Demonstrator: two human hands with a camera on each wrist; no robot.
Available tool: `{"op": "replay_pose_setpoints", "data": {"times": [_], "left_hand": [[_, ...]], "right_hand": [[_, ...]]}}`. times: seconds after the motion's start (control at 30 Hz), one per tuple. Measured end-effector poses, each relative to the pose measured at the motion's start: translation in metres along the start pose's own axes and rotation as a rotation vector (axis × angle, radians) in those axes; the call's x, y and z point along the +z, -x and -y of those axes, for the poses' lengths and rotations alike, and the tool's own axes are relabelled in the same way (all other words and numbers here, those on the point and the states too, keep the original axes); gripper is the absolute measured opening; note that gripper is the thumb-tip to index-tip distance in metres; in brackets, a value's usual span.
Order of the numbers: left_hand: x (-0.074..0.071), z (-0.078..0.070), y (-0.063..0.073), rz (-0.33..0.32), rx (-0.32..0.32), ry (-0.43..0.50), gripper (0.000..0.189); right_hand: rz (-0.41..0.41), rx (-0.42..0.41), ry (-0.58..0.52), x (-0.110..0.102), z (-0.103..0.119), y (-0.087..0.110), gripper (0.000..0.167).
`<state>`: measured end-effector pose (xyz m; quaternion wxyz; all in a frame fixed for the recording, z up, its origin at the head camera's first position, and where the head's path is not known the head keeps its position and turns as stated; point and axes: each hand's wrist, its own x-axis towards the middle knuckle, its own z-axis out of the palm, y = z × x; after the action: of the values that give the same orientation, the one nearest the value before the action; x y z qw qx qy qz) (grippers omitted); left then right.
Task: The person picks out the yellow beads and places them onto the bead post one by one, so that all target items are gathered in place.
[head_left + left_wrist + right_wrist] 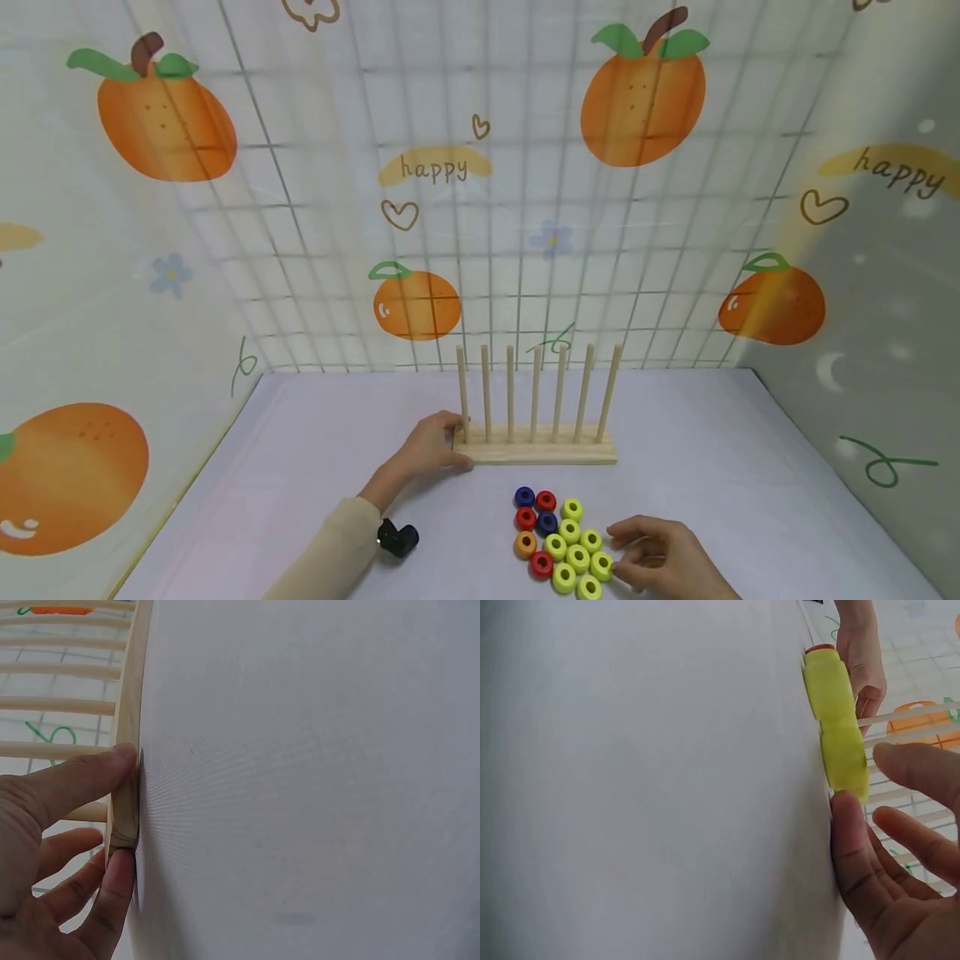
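Observation:
My left hand (431,446) holds the left end of a wooden peg rack (536,454), a flat base with several upright pegs. In the left wrist view the thumb presses the base's front face (127,720) and a finger lies at its end. My right hand (660,554) is beside a cluster of rings, its fingers loosely bent. In the right wrist view a fingertip (847,817) is right at the side of a yellow ring (847,765), with the thumb apart from it. Several yellow rings (577,558) lie flat on the right of the cluster.
Left of the yellow rings lie red rings (541,565), blue rings (524,497) and one orange ring (526,544). A black wrist device (397,538) is on the left wrist. The white table (337,417) meets a fruit-printed curtain (517,250) behind the rack.

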<state>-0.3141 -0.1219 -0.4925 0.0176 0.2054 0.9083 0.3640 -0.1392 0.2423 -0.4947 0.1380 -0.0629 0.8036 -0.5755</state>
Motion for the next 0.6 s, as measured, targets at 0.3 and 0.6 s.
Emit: {"op": "replay_pose_setpoints", "data": {"times": [0.3, 0.6], "left_hand": [[-0.0039, 0.0055, -0.0023, 0.036, 0.001, -0.022, 0.064], [-0.0019, 0.0085, -0.0046, 0.063, -0.006, -0.01, 0.066]], "right_hand": [[0.012, -0.032, 0.092, 0.0051, -0.0001, -0.0042, 0.035], [0.018, -0.028, 0.121, 0.0085, 0.0036, -0.0012, 0.029]]}}
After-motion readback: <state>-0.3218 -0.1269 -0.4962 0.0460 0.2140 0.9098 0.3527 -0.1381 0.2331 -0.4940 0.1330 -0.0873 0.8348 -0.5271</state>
